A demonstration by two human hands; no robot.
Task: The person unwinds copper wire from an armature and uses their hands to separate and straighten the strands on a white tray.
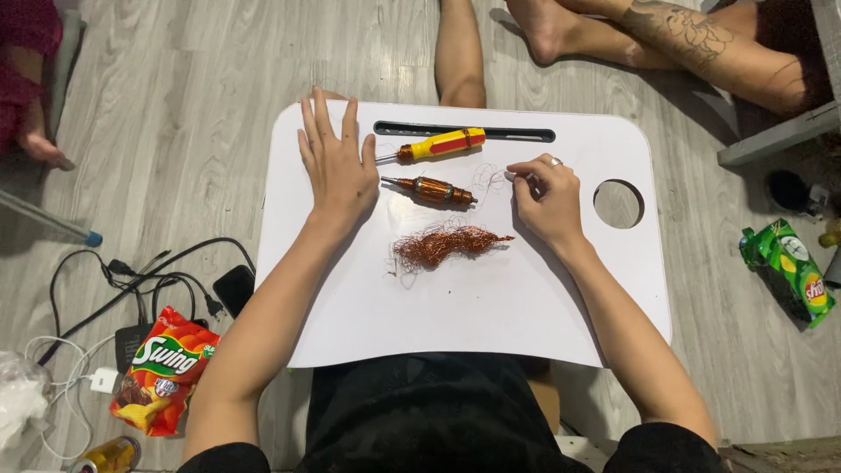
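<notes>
seen from above, the right hand pinches its grip together on a thin copper wire that loops just left of the fingertips, while the left hand lies flat and spread on the white surface, holding nothing. between the hands lies a copper-wound motor coil on its shaft, shiny orange-brown, pointing toward the left hand. a tangled heap of copper wire sits just below it, and a yellow and red screwdriver just above.
</notes>
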